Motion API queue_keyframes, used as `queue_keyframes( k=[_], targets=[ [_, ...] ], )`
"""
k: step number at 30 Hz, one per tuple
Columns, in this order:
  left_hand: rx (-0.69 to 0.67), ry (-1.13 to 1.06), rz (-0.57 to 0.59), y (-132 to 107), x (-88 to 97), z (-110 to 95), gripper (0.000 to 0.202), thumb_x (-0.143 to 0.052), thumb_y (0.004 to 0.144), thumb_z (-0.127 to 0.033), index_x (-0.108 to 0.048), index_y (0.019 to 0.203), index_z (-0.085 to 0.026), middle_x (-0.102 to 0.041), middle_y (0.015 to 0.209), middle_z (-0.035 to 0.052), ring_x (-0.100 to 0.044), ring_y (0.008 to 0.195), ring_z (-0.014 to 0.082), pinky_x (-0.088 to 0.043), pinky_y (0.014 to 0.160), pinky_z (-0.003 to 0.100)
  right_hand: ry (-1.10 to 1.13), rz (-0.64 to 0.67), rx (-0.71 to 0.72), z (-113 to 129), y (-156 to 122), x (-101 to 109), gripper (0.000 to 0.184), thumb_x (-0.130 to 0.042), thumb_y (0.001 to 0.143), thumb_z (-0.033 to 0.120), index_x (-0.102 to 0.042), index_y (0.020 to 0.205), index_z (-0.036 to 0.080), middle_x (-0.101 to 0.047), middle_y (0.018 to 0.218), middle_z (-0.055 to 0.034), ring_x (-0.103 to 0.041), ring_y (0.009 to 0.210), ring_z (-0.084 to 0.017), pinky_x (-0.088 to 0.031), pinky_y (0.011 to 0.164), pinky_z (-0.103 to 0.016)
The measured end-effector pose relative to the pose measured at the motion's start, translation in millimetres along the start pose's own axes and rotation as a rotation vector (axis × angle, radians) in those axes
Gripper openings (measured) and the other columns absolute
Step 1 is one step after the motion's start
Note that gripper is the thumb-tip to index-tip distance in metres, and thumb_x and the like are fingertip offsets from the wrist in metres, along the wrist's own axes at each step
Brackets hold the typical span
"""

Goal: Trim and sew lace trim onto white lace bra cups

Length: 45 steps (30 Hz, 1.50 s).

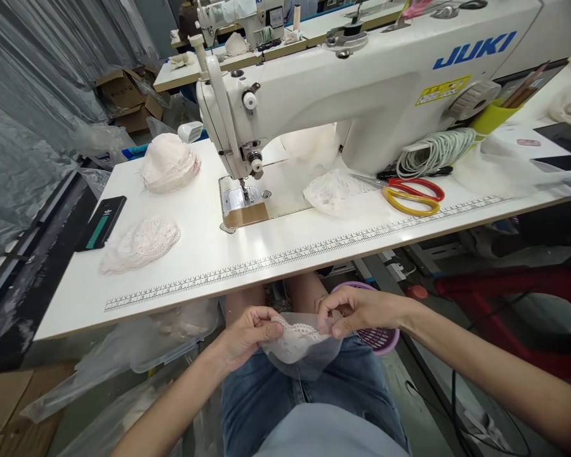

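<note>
Over my lap, a piece of white lace with sheer mesh (295, 343) is stretched between my two hands. My left hand (254, 333) pinches its scalloped left edge between thumb and fingers. At the right end, my right hand (345, 311) is closed on the same piece, thumb against curled fingers; the exact grip point is partly hidden. Above, on the table, stands a white sewing machine (314, 95) with its needle over the metal plate (242, 198). Another lace piece (335, 190) lies right of that plate, and a flat lace stack (143, 244) lies to the left.
Red and yellow-handled scissors (413, 195) lie by a coil of pale cord (435, 152). A stack of white cups (169, 162) and a dark phone-like case (101, 223) sit at the left. A printed ruler (266, 261) runs along the table's front edge. Below is a purple basket (385, 339).
</note>
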<state>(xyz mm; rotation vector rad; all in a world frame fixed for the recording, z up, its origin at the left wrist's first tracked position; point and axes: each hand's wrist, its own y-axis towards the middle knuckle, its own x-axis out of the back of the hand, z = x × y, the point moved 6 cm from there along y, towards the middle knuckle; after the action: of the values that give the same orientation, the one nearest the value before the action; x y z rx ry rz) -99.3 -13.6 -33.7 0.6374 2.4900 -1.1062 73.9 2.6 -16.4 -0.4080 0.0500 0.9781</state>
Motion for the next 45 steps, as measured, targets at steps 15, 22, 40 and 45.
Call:
queue_keyframes(
  k=[15,22,40,45],
  targets=[
    [-0.027,0.092,-0.04,6.1,-6.3,-2.9,0.038,-0.082,0.055,-0.039,-0.067,0.071,-0.009,-0.063,0.063,0.0032,-0.054,0.056,0.0102,-0.04,0.058,0.023,0.066,-0.068,0.001,-9.8,10.1,-10.7,0.034,-0.071,0.071,0.04,-0.061,0.091,0.015,-0.056,0.077,0.0009,-0.049,0.071,-0.011,-0.037,0.062,-0.023],
    [-0.136,0.361,-0.133,2.0,-12.3,-24.7,0.028,-0.075,0.065,-0.034,-0.071,0.076,-0.009,-0.06,0.068,0.0022,-0.049,0.062,0.0091,-0.036,0.059,0.021,-0.008,-0.269,0.014,4.4,33.5,-21.0,0.031,-0.064,0.076,0.045,-0.057,0.089,0.018,-0.051,0.075,0.0009,-0.044,0.069,-0.012,-0.034,0.061,-0.024],
    [-0.151,0.495,-0.203,-3.6,-0.4,-14.1,0.014,-0.073,0.064,-0.024,-0.069,0.069,-0.011,-0.052,0.065,-0.0012,-0.043,0.062,0.0093,-0.031,0.058,0.023,0.043,-0.319,-0.056,-7.5,24.4,-12.2,0.034,-0.069,0.069,0.047,-0.058,0.069,0.015,-0.049,0.066,0.0024,-0.041,0.063,-0.011,-0.031,0.059,-0.024],
    [-0.247,0.53,-0.189,-7.1,-5.6,-21.9,0.01,-0.07,0.067,-0.022,-0.07,0.071,-0.012,-0.06,0.076,0.0027,-0.052,0.072,0.0134,-0.037,0.068,0.024,-0.015,-0.309,-0.038,-5.4,23.2,-11.7,0.032,-0.066,0.072,0.047,-0.059,0.071,0.016,-0.048,0.067,0.0022,-0.04,0.063,-0.011,-0.03,0.059,-0.024]
  ],
)
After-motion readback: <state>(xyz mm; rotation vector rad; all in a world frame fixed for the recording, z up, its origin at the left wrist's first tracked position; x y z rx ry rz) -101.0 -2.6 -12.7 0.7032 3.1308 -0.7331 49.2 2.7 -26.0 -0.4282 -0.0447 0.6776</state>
